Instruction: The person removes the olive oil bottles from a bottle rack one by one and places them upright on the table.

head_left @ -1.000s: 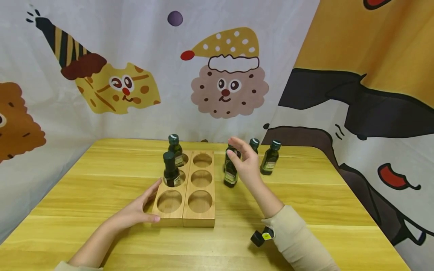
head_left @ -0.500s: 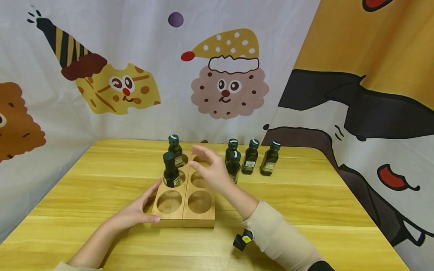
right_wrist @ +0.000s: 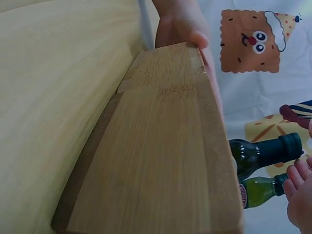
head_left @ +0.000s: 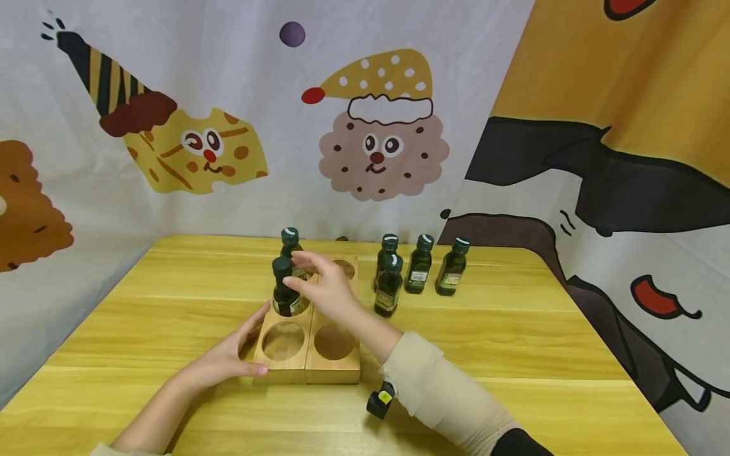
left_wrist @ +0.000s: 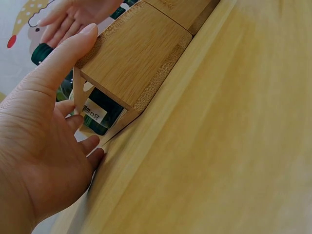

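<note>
A wooden bottle rack, two blocks with round holes, stands on the table. My left hand rests at its left side, thumb at the front corner and fingers along the side; in the left wrist view the fingers are slightly bent by the rack's open side. A dark-capped bottle stands upright in the left block's middle hole. A second green bottle stands behind it, partly covered by my right hand. That hand reaches over the rack, thumb and fingers apart, thumb tip beside the nearer bottle's neck.
Several green bottles stand upright right of the rack, including a front one and a rightmost one. A black wrist device hangs under the right cuff. A patterned cloth hangs behind the table.
My right hand has moved left from the loose bottles, across the rack, to the two bottles in the left block. The left hand and the rack have stayed put.
</note>
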A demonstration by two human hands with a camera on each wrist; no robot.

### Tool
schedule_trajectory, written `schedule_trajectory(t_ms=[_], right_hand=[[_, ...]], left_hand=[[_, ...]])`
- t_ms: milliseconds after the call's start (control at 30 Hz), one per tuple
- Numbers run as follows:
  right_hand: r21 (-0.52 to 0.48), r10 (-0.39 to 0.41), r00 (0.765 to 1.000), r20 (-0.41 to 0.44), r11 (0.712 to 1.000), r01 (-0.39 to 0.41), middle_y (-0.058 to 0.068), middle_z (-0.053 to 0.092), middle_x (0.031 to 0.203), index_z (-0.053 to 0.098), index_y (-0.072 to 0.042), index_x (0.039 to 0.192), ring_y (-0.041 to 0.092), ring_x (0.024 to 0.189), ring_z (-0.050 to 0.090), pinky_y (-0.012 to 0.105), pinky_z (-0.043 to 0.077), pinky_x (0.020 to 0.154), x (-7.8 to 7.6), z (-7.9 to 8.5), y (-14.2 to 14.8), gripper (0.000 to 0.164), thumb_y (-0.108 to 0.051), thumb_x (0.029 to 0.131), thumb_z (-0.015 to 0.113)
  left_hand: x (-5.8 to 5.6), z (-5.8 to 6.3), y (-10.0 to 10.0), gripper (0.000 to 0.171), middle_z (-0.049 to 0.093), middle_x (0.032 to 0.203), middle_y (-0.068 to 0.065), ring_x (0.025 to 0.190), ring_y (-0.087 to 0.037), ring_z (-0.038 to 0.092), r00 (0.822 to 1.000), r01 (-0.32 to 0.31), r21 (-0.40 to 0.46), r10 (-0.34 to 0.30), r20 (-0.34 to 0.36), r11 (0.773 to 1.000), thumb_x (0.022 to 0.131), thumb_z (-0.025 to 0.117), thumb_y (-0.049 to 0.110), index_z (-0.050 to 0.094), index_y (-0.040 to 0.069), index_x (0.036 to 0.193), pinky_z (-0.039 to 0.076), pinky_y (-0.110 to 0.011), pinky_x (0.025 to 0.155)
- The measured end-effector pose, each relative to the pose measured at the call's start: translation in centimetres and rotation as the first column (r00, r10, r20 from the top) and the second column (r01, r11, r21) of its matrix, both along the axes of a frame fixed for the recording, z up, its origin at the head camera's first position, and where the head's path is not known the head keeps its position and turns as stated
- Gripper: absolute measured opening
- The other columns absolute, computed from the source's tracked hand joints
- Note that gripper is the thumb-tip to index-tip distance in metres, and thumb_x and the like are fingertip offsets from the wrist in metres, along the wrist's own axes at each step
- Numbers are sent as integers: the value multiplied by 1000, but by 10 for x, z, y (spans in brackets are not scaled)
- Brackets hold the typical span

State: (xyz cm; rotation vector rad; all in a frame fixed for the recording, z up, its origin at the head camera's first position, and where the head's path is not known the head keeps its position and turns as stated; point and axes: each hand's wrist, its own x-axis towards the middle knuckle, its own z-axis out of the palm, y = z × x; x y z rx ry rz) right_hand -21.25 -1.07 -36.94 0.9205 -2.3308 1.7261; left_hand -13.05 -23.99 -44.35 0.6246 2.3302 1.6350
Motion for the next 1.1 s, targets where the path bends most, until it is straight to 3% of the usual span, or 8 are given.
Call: schedule_trajectory(t_ms=[200,300,500,600,1100], right_hand=[[21,-25,1000,18,999,25,-1,64,113,58,-8,131,28,109,59,39,49,92,-5,-6,-10,50,-25,86,73],[22,-28,999,31,999,28,0,64,113,58,-8,131,25,109,59,44,48,94,-7,-8,-14,50,-25,87,72],[25,-42,997,71,999,40,-6,62,107,59,-15,131,9,101,58,29,53,84,-8,-9,-23,47,-28,87,71],[6,-50,995,87,999,49,-6,63,105,59,-18,130,8,98,58,22,53,76,-7,-9,-27,44,-27,88,71],[-70,-108,991,80,991,114,2,66,99,64,-7,122,13,93,62,20,54,72,-5,-10,-32,37,-16,87,72]], left_hand=[[0,1,0,107,3,155,-28,135,-55,13,1000,3,6,-3,4,1000,79,78,14,3,18,155,9,-74,100],[0,1,0,107,3,155,-28,134,-55,14,1000,1,2,-1,1,1000,79,78,14,3,18,155,10,-75,100],[1,1,-1,106,2,155,-29,134,-56,13,1000,0,1,0,1,1000,79,77,14,3,17,155,10,-75,100],[1,1,-1,106,2,155,-29,134,-57,12,1000,2,5,-2,2,1000,80,77,14,3,16,155,10,-75,99],[0,0,0,106,4,155,-28,135,-55,13,1000,-1,-2,1,3,1000,79,77,14,3,16,155,10,-75,100]])
